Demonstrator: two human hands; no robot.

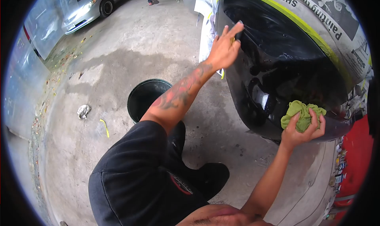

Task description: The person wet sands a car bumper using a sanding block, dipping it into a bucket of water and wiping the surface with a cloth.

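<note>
Gripping a green cloth (301,109) in the right hand (301,134), bunched between thumb and fingers at the near end of a glossy black panel (295,77), over on the right of the scene. Reaching with the left hand (225,49) to the far left side of the same panel, fingers partly spread; impossible to tell whether gripping or merely covering a small dark piece (238,36) there. Hands well apart.

Likeliest trouble: fresh scratches in the gloss, from grit caught in the folds of the cloth or under the left fingertips. Next worry: lifting the yellow tape (324,42) along the far curve through straying too wide, and so loosening the newspaper (324,10) beyond. Possible too: uneven pressure or a slip, from reaching so far on a slick-looking surface.

Down on the concrete floor (103,40), just left of the person's legs (178,138), a dark bucket (137,103): at risk of a knock from a careless step. Farther left, a crumpled scrap (83,111) and a loose yellow strip (105,127), apt to cling to a dropped cloth along with floor dirt.
</note>
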